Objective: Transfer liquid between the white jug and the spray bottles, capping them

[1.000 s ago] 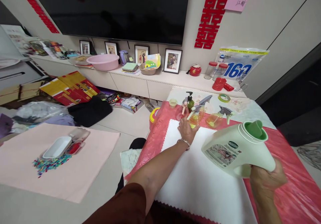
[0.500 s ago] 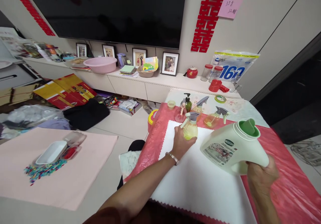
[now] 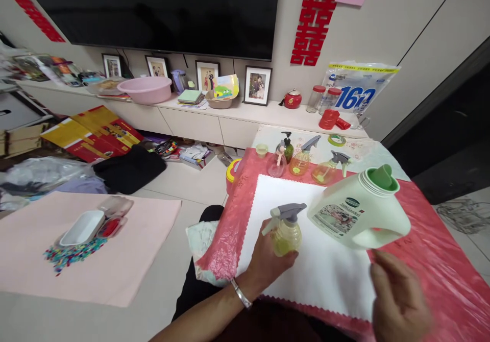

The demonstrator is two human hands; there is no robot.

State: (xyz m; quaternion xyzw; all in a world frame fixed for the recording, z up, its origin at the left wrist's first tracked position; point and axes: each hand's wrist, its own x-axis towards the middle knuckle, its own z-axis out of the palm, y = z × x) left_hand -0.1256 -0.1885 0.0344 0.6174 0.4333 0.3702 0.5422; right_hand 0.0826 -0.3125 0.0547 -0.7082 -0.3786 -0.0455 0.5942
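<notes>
In my left hand [image 3: 264, 260] is a small clear spray bottle [image 3: 288, 237] with a grey trigger head and pale yellow liquid, held upright above the white sheet. A large pale green detergent jug [image 3: 346, 212] stands on the table, a green cap [image 3: 382, 177] in its mouth. Just below the jug's handle is my right hand [image 3: 400, 298], apart from it and blurred, with nothing seen in it and its fingers loosely apart. Behind stand a pinkish bottle [image 3: 276, 166], an orange-tinted spray bottle [image 3: 299, 163], another spray bottle [image 3: 323, 171] and a dark green pump bottle [image 3: 288, 150].
The white sheet [image 3: 314, 275] lies on a red plastic table cover [image 3: 440, 250]. A small cup [image 3: 262, 151] and a tape roll [image 3: 337, 139] sit toward the back. To the left, a pink mat [image 3: 126, 260] holds a white tray [image 3: 82, 228] and colourful small pieces [image 3: 76, 254].
My right hand has let go of the jug's handle and moved down from it. My left hand has brought the spray bottle nearer to me over the white sheet.
</notes>
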